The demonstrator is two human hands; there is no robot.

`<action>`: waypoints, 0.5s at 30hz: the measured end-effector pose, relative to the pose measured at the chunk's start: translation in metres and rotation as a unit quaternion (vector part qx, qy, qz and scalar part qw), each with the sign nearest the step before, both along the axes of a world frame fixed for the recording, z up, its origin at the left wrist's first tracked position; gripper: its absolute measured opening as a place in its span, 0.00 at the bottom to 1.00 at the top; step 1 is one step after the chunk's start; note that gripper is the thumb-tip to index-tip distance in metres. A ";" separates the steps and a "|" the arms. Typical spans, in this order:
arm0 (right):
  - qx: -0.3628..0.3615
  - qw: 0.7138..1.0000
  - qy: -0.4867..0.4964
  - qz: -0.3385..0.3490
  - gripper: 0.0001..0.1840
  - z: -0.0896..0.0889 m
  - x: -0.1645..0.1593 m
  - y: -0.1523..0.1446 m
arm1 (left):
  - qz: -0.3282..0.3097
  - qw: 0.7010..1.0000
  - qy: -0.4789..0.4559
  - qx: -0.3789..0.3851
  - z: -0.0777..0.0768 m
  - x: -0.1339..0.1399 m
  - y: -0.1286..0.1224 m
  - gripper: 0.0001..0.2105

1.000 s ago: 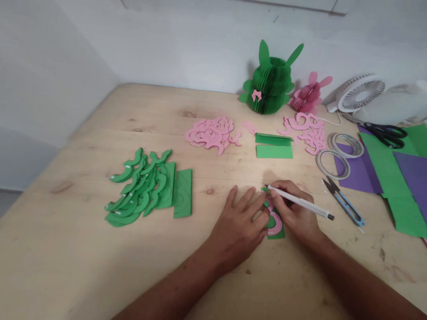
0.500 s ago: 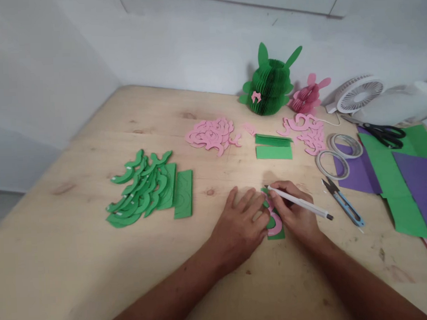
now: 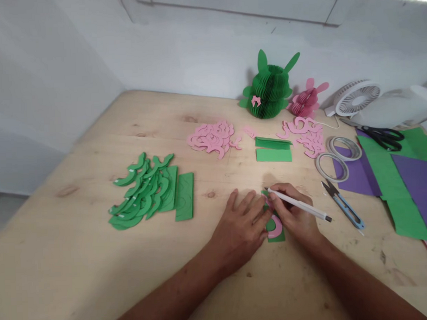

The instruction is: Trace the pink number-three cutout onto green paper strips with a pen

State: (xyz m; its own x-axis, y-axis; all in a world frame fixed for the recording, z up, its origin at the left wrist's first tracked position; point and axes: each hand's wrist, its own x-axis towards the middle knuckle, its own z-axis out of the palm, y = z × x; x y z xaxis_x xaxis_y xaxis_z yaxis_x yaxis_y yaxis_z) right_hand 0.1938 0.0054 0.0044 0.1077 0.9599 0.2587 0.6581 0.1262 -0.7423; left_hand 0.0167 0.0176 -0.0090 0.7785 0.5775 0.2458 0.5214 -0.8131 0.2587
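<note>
My right hand [image 3: 296,212] is closed round a white pen [image 3: 302,205], its tip at the top end of a small green paper strip [image 3: 276,238]. On that strip lies a curved pink paper cutout [image 3: 278,227], partly covered by my fingers. My left hand [image 3: 242,224] lies flat with its fingers spread, the fingertips pressing on the cutout and strip from the left. Just beyond the hands are a light green paper strip [image 3: 273,155] and a folded dark green strip [image 3: 272,143].
Stacked green cutouts [image 3: 144,190] lie at left, pink cutouts [image 3: 212,137] farther back. Green [image 3: 271,92] and pink paper figures [image 3: 305,103] stand by the wall. At right are tape rolls [image 3: 332,167], thread snips [image 3: 344,205], scissors [image 3: 380,134], a fan [image 3: 358,98] and purple paper [image 3: 417,181].
The camera view has tilted slightly, so the scene sits a little lower. Both hands keep nearly the same place, with the pen tip still at the strip's top end.
</note>
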 end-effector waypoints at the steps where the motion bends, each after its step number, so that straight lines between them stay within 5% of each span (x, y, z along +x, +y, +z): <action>1: -0.001 1.000 -0.002 0.001 0.04 0.000 0.000 0.000 | 0.000 1.000 0.001 0.001 0.000 0.000 0.000 0.19; 15: -0.008 1.000 0.016 0.001 0.05 -0.001 0.000 -0.001 | 0.002 1.000 -0.004 0.010 -0.001 0.001 0.000 0.18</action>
State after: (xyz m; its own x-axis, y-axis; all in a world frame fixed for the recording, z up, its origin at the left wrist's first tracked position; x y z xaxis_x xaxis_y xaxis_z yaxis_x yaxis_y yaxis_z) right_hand 0.1940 0.0047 0.0030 0.1138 0.9642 0.2395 0.6329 0.1154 -0.7655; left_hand 0.0172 0.0171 -0.0104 0.7742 0.5757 0.2630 0.5232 -0.8160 0.2460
